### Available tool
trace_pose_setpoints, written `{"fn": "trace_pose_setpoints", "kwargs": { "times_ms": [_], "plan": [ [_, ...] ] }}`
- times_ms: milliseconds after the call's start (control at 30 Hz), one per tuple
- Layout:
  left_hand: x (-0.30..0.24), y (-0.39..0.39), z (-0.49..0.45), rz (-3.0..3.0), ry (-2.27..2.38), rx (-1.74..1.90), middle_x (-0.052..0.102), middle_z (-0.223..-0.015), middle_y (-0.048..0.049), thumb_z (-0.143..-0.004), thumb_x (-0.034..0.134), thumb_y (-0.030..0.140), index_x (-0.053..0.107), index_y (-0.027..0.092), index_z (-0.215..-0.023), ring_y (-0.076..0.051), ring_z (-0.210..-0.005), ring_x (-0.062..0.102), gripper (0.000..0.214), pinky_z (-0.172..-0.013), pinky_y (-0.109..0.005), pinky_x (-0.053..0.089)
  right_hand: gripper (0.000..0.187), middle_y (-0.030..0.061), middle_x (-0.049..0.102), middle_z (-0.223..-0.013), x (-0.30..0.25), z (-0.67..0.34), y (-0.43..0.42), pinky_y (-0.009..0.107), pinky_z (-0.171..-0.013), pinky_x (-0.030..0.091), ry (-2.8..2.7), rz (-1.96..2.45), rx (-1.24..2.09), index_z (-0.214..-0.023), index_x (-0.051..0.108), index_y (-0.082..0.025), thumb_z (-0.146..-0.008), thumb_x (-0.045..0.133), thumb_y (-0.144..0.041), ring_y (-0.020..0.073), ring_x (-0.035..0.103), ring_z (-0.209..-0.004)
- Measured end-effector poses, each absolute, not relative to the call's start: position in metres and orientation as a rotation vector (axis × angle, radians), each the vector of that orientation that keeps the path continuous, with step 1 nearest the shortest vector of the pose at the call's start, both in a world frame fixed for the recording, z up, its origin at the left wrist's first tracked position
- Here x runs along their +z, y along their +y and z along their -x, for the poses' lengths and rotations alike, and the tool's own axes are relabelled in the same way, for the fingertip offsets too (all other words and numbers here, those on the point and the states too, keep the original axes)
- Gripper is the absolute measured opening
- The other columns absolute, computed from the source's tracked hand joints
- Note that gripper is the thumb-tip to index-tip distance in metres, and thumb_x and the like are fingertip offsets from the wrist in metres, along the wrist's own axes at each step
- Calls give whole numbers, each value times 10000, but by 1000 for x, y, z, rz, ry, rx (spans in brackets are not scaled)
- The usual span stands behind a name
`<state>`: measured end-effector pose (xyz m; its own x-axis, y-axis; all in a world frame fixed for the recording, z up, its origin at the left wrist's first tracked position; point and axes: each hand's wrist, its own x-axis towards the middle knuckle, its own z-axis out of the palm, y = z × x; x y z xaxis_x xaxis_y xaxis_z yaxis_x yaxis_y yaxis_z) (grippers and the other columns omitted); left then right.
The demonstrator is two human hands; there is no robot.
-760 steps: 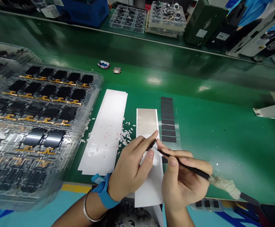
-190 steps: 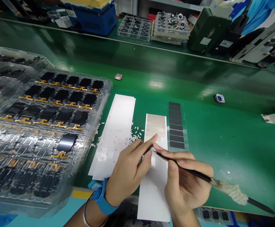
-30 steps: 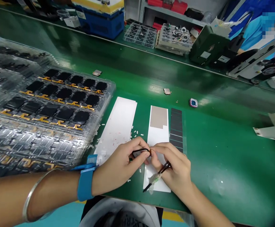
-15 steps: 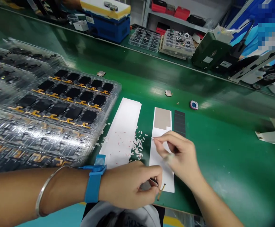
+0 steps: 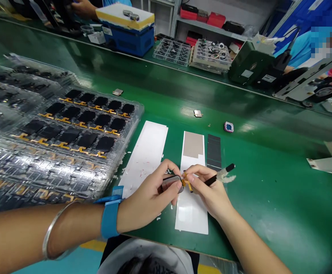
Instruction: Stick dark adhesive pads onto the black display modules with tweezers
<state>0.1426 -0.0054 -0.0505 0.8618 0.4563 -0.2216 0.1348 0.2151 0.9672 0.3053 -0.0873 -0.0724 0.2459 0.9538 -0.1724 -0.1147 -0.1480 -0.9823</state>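
Between the thumb and fingers of my left hand (image 5: 147, 198) is a small screen module (image 5: 171, 185) with rounded corners, tilted up. An orange flex cable (image 5: 187, 185) sticks out of its right side. The fingertips of my right hand (image 5: 213, 192) meet at this cable. A slim black pen-like tool (image 5: 211, 180) lies in my right hand, its pale section and black end pointing up to the right; its working end is hidden. Below both hands is a white backing strip (image 5: 191, 219) with a grey-beige sheet (image 5: 193, 144) at its far end.
Another white strip (image 5: 146, 152) bears small red bits. A black strip (image 5: 214, 148) lies at right. Clear trays (image 5: 139, 114) of screens fill the left. Small metal parts (image 5: 198, 113) and a square case (image 5: 228, 126) lie farther back. A blue box (image 5: 131, 38) stands on the shelf.
My left hand has lifted and turned, bringing the module into sight. My right hand has moved from above the white strip down to the orange cable, and the tool in it now shows.
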Motion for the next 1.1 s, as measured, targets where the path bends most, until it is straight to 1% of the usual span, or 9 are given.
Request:
{"fn": "trace_pose_setpoints", "kwargs": {
  "times_ms": [167, 300, 400, 567, 733, 800, 900, 967, 1100],
  "plan": [
    [-56, -6, -140, -1391, 536, 262, 464, -681, 68, -1008, 370, 304, 363, 254, -1019, -109, -620, 400, 52, -554, -244, 326, 211, -34, 517, -604, -76, -303, -88, 206, -428, 181, -793, 1286, 1215, -804, 706, -201, -803, 730, -411, 40, 286, -463],
    [-55, -6, -140, -1402, 539, 243, 459, -693, 68, -1008, 356, 290, 349, 253, -1008, -109, -623, 388, 38, -563, -250, 334, 247, -40, 488, -541, -77, -304, -88, 211, -422, 153, -787, 1301, 1258, -736, 698, -191, -767, 761, -428, 44, 275, -457],
    [-55, -5, -140, -1414, 550, 223, 456, -697, 65, -1008, 355, 293, 345, 255, -1002, -111, -635, 394, 39, -566, -248, 331, 267, -44, 480, -508, -78, -305, -87, 216, -415, 129, -790, 1316, 1279, -737, 697, -187, -754, 769, -444, 42, 253, -441],
    [-55, -6, -139, -1412, 560, 193, 455, -706, 63, -1007, 360, 299, 344, 261, -994, -112, -640, 390, 43, -566, -243, 324, 288, -64, 416, -477, -79, -304, -88, 216, -419, 125, -780, 1331, 1288, -739, 685, -184, -763, 760, -460, 42, 233, -441],
    [-55, -5, -140, -1423, 565, 180, 451, -711, 64, -1009, 351, 310, 340, 264, -993, -117, -654, 391, 50, -585, -253, 330, 264, -69, 441, -454, -79, -304, -87, 201, -415, 130, -788, 1327, 1301, -731, 672, -176, -788, 751, -421, 30, 241, -420],
    [-55, -5, -140, -1434, 559, 182, 452, -719, 62, -1011, 338, 310, 339, 263, -989, -119, -665, 398, 52, -598, -260, 340, 247, -66, 473, -452, -79, -303, -87, 189, -416, 161, -772, 1316, 1321, -746, 671, -178, -793, 750, -407, 29, 281, -409],
    [-54, -4, -139, -1403, 549, 158, 461, -740, 58, -1005, 332, 296, 345, 262, -992, -115, -648, 386, 39, -595, -266, 348, 247, -20, 599, -540, -78, -301, -86, 186, -440, 276, -751, 1306, 1343, -765, 670, -183, -781, 757, -414, 66, 460, -463],
    [-52, -3, -138, -1371, 546, 125, 465, -748, 55, -996, 343, 302, 349, 259, -990, -111, -624, 366, 43, -576, -267, 344, 265, 4, 637, -587, -77, -301, -86, 205, -463, 351, -751, 1326, 1336, -749, 665, -182, -757, 774, -424, 102, 542, -517],
    [-49, -3, -138, -1361, 545, 109, 462, -752, 49, -1002, 328, 352, 346, 255, -986, -115, -626, 369, 100, -567, -271, 347, 285, -28, 552, -484, -73, -299, -87, 255, -484, 440, -750, 1381, 1321, -727, 656, -188, -733, 789, -440, 124, 537, -474]
  ]
}}
